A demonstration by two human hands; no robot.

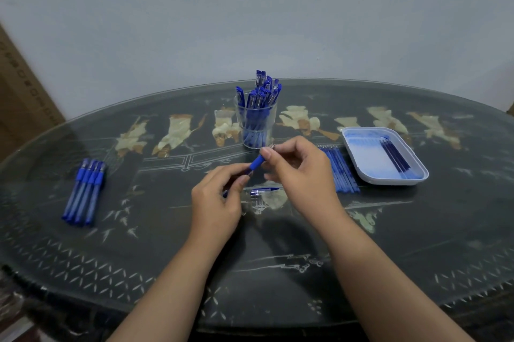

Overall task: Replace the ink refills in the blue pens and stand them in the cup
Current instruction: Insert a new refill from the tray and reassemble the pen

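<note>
Basically dark inlaid glass-topped table (167, 247), pale grey wall (250, 13) behind; left hand (219, 198) and right hand (304, 172) pinch a blue pen (256, 162).

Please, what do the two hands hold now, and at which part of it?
Both hold one blue pen. The left hand grips its lower barrel. The right hand pinches its upper end, just past the blue grip.

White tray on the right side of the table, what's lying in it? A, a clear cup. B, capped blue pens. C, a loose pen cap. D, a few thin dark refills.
D: a few thin dark refills lie side by side in the white tray, and nothing else shows in it.
</note>
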